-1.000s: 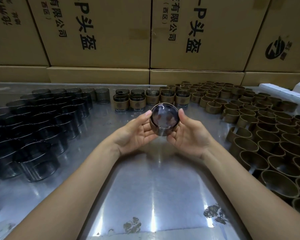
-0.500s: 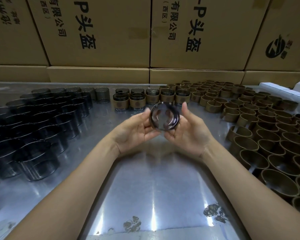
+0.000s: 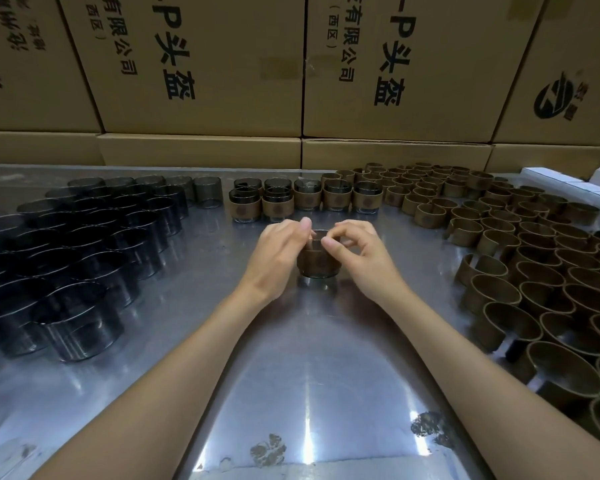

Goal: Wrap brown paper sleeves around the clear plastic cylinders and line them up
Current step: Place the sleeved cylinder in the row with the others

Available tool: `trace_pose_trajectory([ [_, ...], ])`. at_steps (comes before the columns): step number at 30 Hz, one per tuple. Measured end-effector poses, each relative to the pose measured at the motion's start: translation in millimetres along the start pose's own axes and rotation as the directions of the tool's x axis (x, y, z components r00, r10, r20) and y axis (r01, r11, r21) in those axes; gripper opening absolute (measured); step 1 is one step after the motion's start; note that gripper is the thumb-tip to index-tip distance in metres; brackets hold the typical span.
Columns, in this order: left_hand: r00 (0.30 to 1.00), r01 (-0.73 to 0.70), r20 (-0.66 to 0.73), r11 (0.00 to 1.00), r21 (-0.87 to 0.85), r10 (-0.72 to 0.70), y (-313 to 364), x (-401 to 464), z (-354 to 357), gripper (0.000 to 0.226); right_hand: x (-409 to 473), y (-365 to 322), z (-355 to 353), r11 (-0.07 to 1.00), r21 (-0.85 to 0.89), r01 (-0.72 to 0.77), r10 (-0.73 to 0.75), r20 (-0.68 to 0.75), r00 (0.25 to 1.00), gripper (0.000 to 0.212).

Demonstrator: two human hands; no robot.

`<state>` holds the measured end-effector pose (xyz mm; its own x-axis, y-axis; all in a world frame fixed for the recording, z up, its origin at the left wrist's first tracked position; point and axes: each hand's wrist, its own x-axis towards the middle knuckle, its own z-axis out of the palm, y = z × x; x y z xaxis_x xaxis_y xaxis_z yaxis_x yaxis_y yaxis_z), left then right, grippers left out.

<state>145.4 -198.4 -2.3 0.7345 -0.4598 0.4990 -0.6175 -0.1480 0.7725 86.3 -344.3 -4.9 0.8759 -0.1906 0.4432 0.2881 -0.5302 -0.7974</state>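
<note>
**Sleeved cylinder upright between both hands at mid-table**

Nearest the camera, the steel table (image 3: 312,393) shows bright glare streaks and a few dull worn patches along its front edge. Two bare forearms run up from the lower corners and converge toward the middle.

There, a clear cylinder (image 3: 315,258) stands upright on the metal, a brown paper sleeve (image 3: 313,259) around its wall, with the clear base showing below the paper and the clear rim above it. The left hand (image 3: 280,249) lies against the cylinder's left side, its fingers curved round the wall and the thumb tip up at the rim. The right hand (image 3: 357,252) lies against the right side, fingers curled, thumb and forefinger pinching at the top rim. The cylinder sits directly between the two hands, touched by both.

To the left, well apart from the hands, stands a dense block of bare clear cylinders (image 3: 84,258), dark in this light. To the right lies a wide field of empty brown paper sleeves (image 3: 534,271), standing as open rings.

Beyond the hands, a row of finished sleeved cylinders (image 3: 305,200) runs across the table, some stacked two high. Behind everything, large cardboard boxes (image 3: 201,64) printed with black characters form a wall; white boxes (image 3: 568,180) sit at the far right edge.
</note>
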Motion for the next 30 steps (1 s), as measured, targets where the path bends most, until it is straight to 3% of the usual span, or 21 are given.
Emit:
trace_pose_trajectory([
  [4, 0.994, -0.019, 0.108, 0.982, 0.188, -0.001, -7.8, -0.5, -0.4, 0.022, 1.7, 5.8, -1.5, 0.999, 0.005, -0.034, 0.034, 0.048, 0.998, 0.012],
  [6, 0.984, -0.06, 0.179, 0.973, 0.222, 0.02, -10.5, -1.0, -1.8, 0.04, 2.4, 5.5, -2.5, 0.999, 0.023, -0.029, 0.028, 0.057, 0.998, 0.012],
  [9, 0.98, 0.005, 0.199, 0.993, 0.119, -0.029, -8.5, -1.4, -3.3, 0.055, 2.8, 4.0, -4.5, 0.986, 0.138, -0.09, 0.085, 0.039, 0.996, 0.014],
  [12, 0.976, 0.09, 0.194, 0.995, 0.041, -0.096, -2.8, 0.8, -0.9, 0.048, 5.7, 1.8, -3.0, 0.958, 0.231, -0.17, 0.173, 0.011, 0.985, 0.027],
  [14, 0.975, 0.081, 0.209, 0.997, 0.007, -0.08, 0.6, 0.5, 4.2, 0.042, 6.9, -1.9, -0.5, 0.967, 0.178, -0.182, 0.195, -0.059, 0.979, 0.034],
  [16, 0.974, 0.067, 0.221, 0.995, -0.072, -0.05, 8.7, -1.9, 11.5, 0.038, 6.4, -8.3, -0.7, 0.952, 0.247, -0.181, 0.212, -0.105, 0.972, 0.038],
  [19, 0.991, 0.067, 0.125, 0.971, -0.231, -0.039, 17.8, -2.6, 22.8, 0.042, 3.2, -20.4, -3.0, 0.844, 0.489, -0.218, 0.269, -0.034, 0.963, 0.037],
  [22, 0.987, 0.159, 0.055, 0.907, -0.39, -0.149, 24.1, -1.5, 29.5, 0.055, 0.4, -28.4, 1.1, 0.815, 0.537, -0.217, 0.295, -0.061, 0.954, 0.042],
  [30, 0.984, 0.077, -0.122, 0.93, -0.36, -0.128, 29.5, -5.3, 33.8, 0.072, -3.7, -32.5, 3.8, 0.756, 0.613, -0.231, 0.327, -0.048, 0.944, 0.062],
])
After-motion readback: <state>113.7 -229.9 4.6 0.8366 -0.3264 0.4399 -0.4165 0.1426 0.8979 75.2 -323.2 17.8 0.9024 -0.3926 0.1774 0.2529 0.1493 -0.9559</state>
